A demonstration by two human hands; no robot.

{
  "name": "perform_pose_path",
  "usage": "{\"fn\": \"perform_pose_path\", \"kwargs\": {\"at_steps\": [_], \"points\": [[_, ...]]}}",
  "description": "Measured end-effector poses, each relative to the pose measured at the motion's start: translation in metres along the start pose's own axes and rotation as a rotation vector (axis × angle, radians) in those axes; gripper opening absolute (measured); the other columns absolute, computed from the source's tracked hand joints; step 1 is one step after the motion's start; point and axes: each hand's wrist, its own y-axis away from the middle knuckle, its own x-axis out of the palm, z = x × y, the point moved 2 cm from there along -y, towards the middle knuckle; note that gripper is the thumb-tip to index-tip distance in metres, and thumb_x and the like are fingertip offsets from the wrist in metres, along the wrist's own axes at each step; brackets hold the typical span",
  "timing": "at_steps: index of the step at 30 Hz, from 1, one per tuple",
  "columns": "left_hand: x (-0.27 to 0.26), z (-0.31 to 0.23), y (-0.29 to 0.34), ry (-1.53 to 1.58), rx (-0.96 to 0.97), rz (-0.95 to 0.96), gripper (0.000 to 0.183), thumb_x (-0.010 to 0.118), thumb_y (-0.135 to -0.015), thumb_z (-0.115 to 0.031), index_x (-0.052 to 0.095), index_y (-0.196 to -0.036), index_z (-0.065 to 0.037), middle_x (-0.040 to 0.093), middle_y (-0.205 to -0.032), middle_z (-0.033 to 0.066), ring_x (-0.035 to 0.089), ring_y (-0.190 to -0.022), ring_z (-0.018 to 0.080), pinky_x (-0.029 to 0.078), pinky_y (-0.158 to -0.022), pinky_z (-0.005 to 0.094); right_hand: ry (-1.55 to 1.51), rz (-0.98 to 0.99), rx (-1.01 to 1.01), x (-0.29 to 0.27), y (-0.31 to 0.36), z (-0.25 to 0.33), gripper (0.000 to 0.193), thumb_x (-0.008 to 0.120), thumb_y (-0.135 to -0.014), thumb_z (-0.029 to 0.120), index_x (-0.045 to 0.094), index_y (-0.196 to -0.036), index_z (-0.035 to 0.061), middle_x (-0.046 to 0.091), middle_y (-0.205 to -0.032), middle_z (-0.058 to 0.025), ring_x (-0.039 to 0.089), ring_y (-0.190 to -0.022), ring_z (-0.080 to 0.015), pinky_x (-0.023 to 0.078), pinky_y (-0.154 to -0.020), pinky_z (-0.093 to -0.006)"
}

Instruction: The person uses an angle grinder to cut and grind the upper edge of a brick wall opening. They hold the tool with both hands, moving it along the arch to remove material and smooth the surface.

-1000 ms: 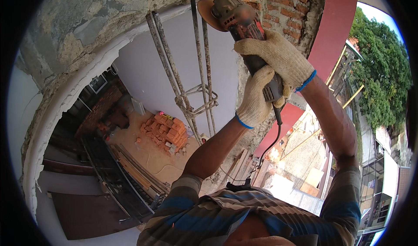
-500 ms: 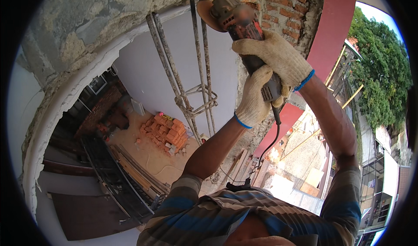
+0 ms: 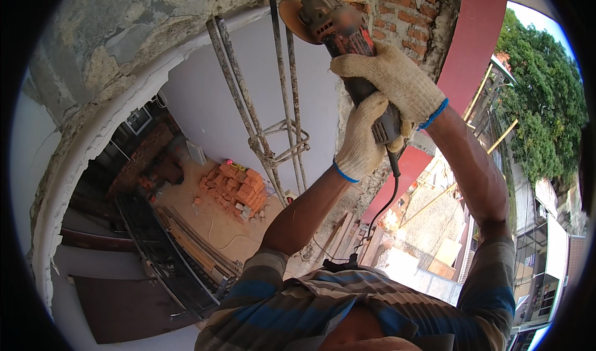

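Observation:
Both my hands wear cream knit gloves with blue cuffs and hold an angle grinder (image 3: 351, 37) with a red and black body. My left hand (image 3: 365, 130) wraps round the rear of its handle. Further up the body, my right hand (image 3: 397, 81) is closed over it. The brown disc (image 3: 297, 20) sits beside the upper end of a rusty steel bar (image 3: 279, 59), close to the rough concrete edge; whether they touch I cannot tell. A black power cord (image 3: 394, 192) hangs from the grinder's rear end.
More rebar (image 3: 239, 87) hangs from the concrete (image 3: 136, 34), joined by a bent stirrup. Exposed brickwork (image 3: 403, 15) and a red-painted column (image 3: 475, 34) stand to the right. Far below lie a pile of orange bricks (image 3: 236, 189) and long planks (image 3: 198, 245).
The grinder and its disc have shifted very slightly to the left. Both hands keep the same grip.

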Motion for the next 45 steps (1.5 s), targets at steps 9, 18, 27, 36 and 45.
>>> {"fn": "perform_pose_path", "kwargs": {"at_steps": [9, 18, 27, 36, 45], "points": [[-0.003, 0.0, 0.001, 0.011, -0.027, 0.011, 0.052, 0.052, -0.105, -0.059, 0.066, -0.107, -0.009, 0.069, -0.082, 0.011, 0.06, -0.06, 0.0187, 0.041, -0.05, 0.0314, -0.04, 0.003, -0.016, 0.002, 0.001, 0.002, 0.065, 0.076, -0.084, 0.062, 0.076, -0.097, -0.0016, 0.07, -0.074, -0.0092, 0.069, -0.067, -0.0171, 0.057, -0.063, -0.0359], [-0.001, -0.003, 0.005, 0.014, -0.032, 0.006, 0.052, 0.051, -0.105, -0.058, 0.066, -0.107, -0.008, 0.069, -0.082, 0.0107, 0.059, -0.058, 0.0188, 0.039, -0.049, 0.0318, 0.002, -0.004, 0.013, 0.002, 0.003, 0.005, 0.065, 0.076, -0.082, 0.063, 0.076, -0.097, -0.0006, 0.07, -0.074, -0.0093, 0.07, -0.067, -0.0184, 0.058, -0.062, -0.0352], [-0.004, -0.006, 0.009, -0.003, -0.028, -0.008, 0.047, 0.054, -0.105, -0.056, 0.065, -0.111, -0.011, 0.07, -0.083, 0.0101, 0.06, -0.06, 0.0187, 0.041, -0.049, 0.0311, 0.03, -0.013, -0.05, 0.009, 0.004, 0.003, 0.06, 0.074, -0.087, 0.059, 0.076, -0.103, 0.001, 0.07, -0.075, -0.0102, 0.07, -0.068, -0.0188, 0.059, -0.065, -0.0356], [-0.008, -0.007, 0.013, 0.004, -0.035, -0.018, 0.046, 0.056, -0.104, -0.056, 0.065, -0.111, -0.011, 0.07, -0.085, 0.0107, 0.062, -0.062, 0.0192, 0.042, -0.049, 0.0307, 0.051, -0.024, -0.142, 0.011, 0.008, 0.011, 0.046, 0.072, -0.093, 0.051, 0.078, -0.108, 0.0082, 0.069, -0.077, -0.0086, 0.069, -0.068, -0.0174, 0.059, -0.066, -0.0363], [-0.009, -0.01, 0.014, -0.021, -0.04, -0.012, 0.047, 0.054, -0.104, -0.057, 0.065, -0.109, -0.011, 0.07, -0.084, 0.01, 0.061, -0.062, 0.0177, 0.04, -0.049, 0.0299, 0.089, -0.068, -0.162, 0.011, 0.011, 0.017, 0.055, 0.073, -0.089, 0.056, 0.076, -0.104, 0.0034, 0.069, -0.077, -0.0083, 0.069, -0.068, -0.0171, 0.059, -0.064, -0.0347]]}}
